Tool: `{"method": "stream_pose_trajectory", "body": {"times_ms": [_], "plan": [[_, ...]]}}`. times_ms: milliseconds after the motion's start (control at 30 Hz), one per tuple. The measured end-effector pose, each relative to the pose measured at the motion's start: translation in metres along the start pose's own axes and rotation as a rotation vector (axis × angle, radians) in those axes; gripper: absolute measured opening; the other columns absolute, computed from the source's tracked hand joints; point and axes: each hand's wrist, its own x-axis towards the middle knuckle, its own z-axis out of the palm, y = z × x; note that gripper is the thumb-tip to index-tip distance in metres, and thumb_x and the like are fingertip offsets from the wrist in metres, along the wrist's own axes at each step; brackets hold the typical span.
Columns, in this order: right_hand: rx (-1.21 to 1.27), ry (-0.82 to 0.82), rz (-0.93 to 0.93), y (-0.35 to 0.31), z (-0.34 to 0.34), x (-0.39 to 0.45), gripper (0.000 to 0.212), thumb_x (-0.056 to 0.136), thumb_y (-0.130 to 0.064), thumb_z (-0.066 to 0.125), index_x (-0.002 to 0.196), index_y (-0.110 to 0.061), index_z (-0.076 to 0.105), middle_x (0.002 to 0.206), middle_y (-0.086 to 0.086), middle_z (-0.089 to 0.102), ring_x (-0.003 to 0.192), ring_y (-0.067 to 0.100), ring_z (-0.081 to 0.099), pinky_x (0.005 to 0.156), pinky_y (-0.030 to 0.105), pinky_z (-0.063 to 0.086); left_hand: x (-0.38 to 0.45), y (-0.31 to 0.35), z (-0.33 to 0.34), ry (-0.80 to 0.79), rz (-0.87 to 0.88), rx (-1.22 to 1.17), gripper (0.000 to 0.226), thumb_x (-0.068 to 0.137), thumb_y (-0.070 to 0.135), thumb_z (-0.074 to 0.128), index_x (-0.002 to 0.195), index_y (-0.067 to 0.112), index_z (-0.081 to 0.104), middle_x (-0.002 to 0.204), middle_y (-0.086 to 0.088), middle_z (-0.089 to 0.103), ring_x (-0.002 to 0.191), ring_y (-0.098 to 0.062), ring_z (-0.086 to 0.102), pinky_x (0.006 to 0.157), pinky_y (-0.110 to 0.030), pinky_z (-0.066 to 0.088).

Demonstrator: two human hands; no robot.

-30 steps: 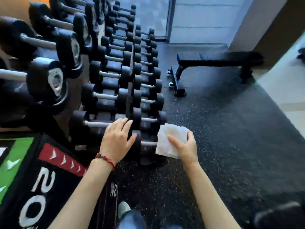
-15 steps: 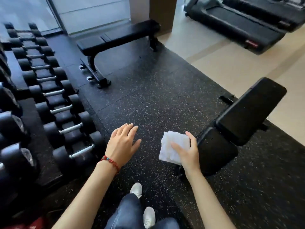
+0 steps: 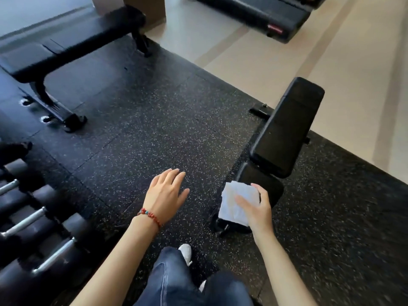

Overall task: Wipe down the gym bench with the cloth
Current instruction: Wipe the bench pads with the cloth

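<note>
Right now the right hand (image 3: 257,209) is holding a folded white cloth (image 3: 236,203), thumb lying across the top of it & fingers curled round the far edge, so the hand is closed on the cloth. The cloth is hanging in the air just in front of the near end of an adjustable gym bench (image 3: 284,131); can't tell if it's touching the seat pad. That bench is standing to the right on the speckled black rubber floor (image 3: 154,120), its back pad tilting up & away, the small seat pad sitting low behind the cloth. The left hand (image 3: 165,196) is hovering palm down over the floor w/ fingers spread & loose, holding nothing; a red bead bracelet (image 3: 151,215) is circling its wrist. A second, flat bench (image 3: 72,44) is standing well apart at upper left. Dumbbells (image 3: 33,221) are lying in a row along the left edge. Legs in blue jeans (image 3: 176,279) & a white shoe (image 3: 185,250) are showing at the bottom. A treadmill base (image 3: 260,14) is sitting on the pale floor at the top.
</note>
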Motion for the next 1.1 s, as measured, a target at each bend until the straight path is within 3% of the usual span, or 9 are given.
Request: {"method": "stream_pose_trajectory", "body": {"times_ms": [133,333,567,700,800,900,1000,1100], "plan": [[0.007,0.01,-0.007,-0.009,-0.005,0.028,0.061,0.075,-0.016,0.076,0.127,-0.016,0.046,0.12,-0.003,0.051,0.112,0.013,0.047,0.088,0.025,0.038,0.03,0.011,0.003,0.0,0.03,0.024,0.054,0.085,0.044,0.038,0.112,0.007,0.065,0.111,-0.01,0.067,0.104,-0.03,0.063,0.084,-0.044,0.051],[0.003,-0.054,-0.042,-0.02,-0.021,0.084,0.061,0.075,-0.013,0.075,0.129,-0.013,0.045,0.122,-0.002,0.051,0.109,0.01,0.047,0.075,0.011,0.04,0.065,0.037,0.02,0.001,-0.02,0.023,0.055,0.085,0.044,0.036,0.112,0.006,0.065,0.111,-0.011,0.067,0.105,-0.03,0.063,0.086,-0.046,0.051],[-0.06,-0.268,-0.11,-0.023,-0.062,0.176,0.056,0.076,-0.011,0.074,0.126,-0.017,0.047,0.123,-0.002,0.051,0.116,0.014,0.047,0.097,0.029,0.039,0.102,0.093,0.059,0.013,-0.26,0.02,0.055,0.086,0.044,0.036,0.114,0.006,0.064,0.113,-0.013,0.066,0.107,-0.032,0.062,0.087,-0.047,0.049],[-0.134,-0.467,-0.15,-0.026,-0.099,0.227,0.059,0.076,-0.01,0.074,0.128,-0.012,0.046,0.126,0.001,0.05,0.117,0.015,0.046,0.098,0.029,0.039,0.109,0.154,0.077,0.081,-0.478,-0.016,0.053,0.085,0.041,0.038,0.111,0.004,0.065,0.112,-0.015,0.066,0.105,-0.034,0.062,0.086,-0.046,0.05],[-0.198,-0.582,-0.159,-0.017,-0.122,0.252,0.06,0.072,-0.011,0.078,0.124,-0.011,0.047,0.123,0.003,0.051,0.118,0.021,0.047,0.103,0.041,0.039,0.106,0.201,0.095,0.129,-0.623,-0.05,0.053,0.085,0.039,0.038,0.11,0.002,0.066,0.11,-0.017,0.067,0.104,-0.034,0.063,0.085,-0.045,0.05],[-0.254,-0.666,-0.133,0.0,-0.136,0.268,0.062,0.068,-0.016,0.079,0.121,-0.015,0.047,0.122,0.003,0.051,0.117,0.022,0.048,0.102,0.042,0.04,0.103,0.236,0.117,0.14,-0.704,-0.073,0.052,0.086,0.039,0.038,0.111,0.002,0.065,0.111,-0.016,0.066,0.104,-0.033,0.063,0.086,-0.044,0.051],[-0.288,-0.711,-0.104,0.025,-0.144,0.278,0.056,0.074,-0.006,0.075,0.121,-0.015,0.047,0.127,0.01,0.051,0.118,0.023,0.048,0.101,0.039,0.041,0.095,0.256,0.139,0.109,-0.761,-0.089,0.052,0.086,0.038,0.039,0.11,0.001,0.066,0.111,-0.016,0.067,0.102,-0.033,0.064,0.085,-0.044,0.051],[-0.329,-0.753,-0.074,0.052,-0.146,0.284,0.054,0.075,-0.005,0.074,0.12,-0.019,0.048,0.125,0.006,0.052,0.117,0.023,0.049,0.1,0.041,0.042,0.083,0.262,0.165,0.088,-0.81,-0.107,0.052,0.085,0.037,0.039,0.11,0.0,0.066,0.113,-0.018,0.066,0.102,-0.034,0.063,0.085,-0.044,0.051]]}}
